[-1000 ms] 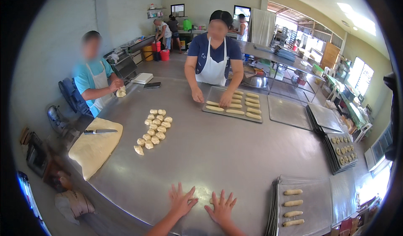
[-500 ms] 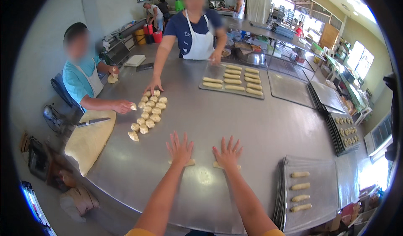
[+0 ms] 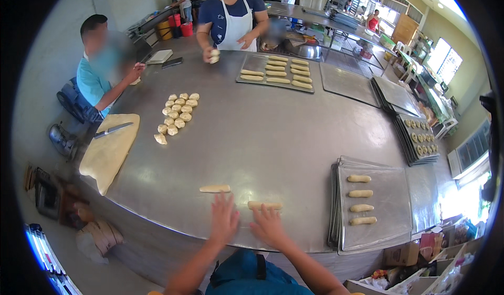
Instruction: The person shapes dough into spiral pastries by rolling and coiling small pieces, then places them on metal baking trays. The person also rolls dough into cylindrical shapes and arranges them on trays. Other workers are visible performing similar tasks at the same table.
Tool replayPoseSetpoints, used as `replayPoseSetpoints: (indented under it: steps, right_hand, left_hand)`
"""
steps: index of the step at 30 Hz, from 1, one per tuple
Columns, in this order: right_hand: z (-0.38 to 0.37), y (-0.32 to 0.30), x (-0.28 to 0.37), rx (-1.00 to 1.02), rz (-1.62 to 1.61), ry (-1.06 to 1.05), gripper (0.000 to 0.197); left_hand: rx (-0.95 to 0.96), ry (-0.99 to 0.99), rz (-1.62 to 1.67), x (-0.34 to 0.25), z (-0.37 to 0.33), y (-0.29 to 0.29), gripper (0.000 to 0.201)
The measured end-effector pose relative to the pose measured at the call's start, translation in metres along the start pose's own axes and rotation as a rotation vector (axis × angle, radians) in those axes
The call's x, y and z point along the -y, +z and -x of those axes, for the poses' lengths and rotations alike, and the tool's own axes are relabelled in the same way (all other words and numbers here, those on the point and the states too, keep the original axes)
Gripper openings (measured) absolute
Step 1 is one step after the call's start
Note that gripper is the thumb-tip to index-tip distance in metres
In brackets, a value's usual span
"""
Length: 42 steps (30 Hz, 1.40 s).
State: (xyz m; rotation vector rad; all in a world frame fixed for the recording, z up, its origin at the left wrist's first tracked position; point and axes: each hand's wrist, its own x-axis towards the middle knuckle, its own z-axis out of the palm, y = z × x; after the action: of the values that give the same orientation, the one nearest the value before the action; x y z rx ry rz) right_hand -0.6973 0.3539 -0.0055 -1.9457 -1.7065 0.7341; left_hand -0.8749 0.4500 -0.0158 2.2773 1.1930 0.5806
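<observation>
My left hand (image 3: 224, 220) is open, fingers spread, just on the near side of a short dough stick (image 3: 214, 188) lying on the metal table (image 3: 220, 148). Beside it, my right hand (image 3: 269, 227) is open too, its fingertips at the near edge of a second dough stick (image 3: 265, 206); whether they touch it I cannot tell. Both hands are slightly blurred and hold nothing. To the right, several dough sticks (image 3: 360, 193) lie in a column on the top tray (image 3: 386, 216) of a stack.
Several dough balls (image 3: 178, 114) sit left of the middle, near a dough slab (image 3: 107, 153) with a knife (image 3: 113, 130) on it. A tray (image 3: 247, 64) of dough sticks stands at the far side. Across the table, a co-worker's hand (image 3: 209, 51) holds dough pieces; another person (image 3: 97, 85) sits left.
My hands have drawn back toward the near edge, uncovering the two dough sticks that lay under them. The co-worker opposite has lifted dough pieces off the table. The view has tilted downward.
</observation>
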Motion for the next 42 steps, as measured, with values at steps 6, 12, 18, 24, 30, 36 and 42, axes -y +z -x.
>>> replayPoseSetpoints:
  steps: [6, 12, 18, 24, 30, 36, 42]
  right_hand:
    - [0.035, -0.008, -0.016, -0.196, -0.267, 0.01, 0.059]
    - [-0.025, 0.022, -0.034, -0.205, 0.057, 0.046, 0.071]
    - [-0.179, -0.01, -0.089, -0.452, 0.265, 0.182, 0.072]
    - [-0.25, -0.033, -0.126, -0.546, 0.345, 0.203, 0.067]
    - [-0.152, 0.004, -0.096, -0.278, 0.439, 0.139, 0.066]
    - [-0.027, 0.015, -0.052, -0.286, 0.106, -0.086, 0.052]
    - [0.017, -0.014, -0.015, -0.214, -0.417, 0.039, 0.041]
  left_hand:
    - [0.313, 0.111, 0.165, -0.036, 0.056, 0.054, 0.065]
    - [0.249, 0.231, -0.232, -0.019, -0.036, 0.09, 0.07]
    - [0.093, 0.112, -0.329, -0.012, -0.206, 0.116, 0.067]
    - [-0.027, 0.137, -0.346, 0.004, -0.281, 0.136, 0.062]
    - [0.17, 0.226, -0.243, 0.002, -0.165, 0.1, 0.059]
    - [0.229, 0.409, -0.048, 0.015, -0.049, 0.06, 0.057]
    - [0.054, 0.23, 0.344, 0.016, -0.048, 0.047, 0.043]
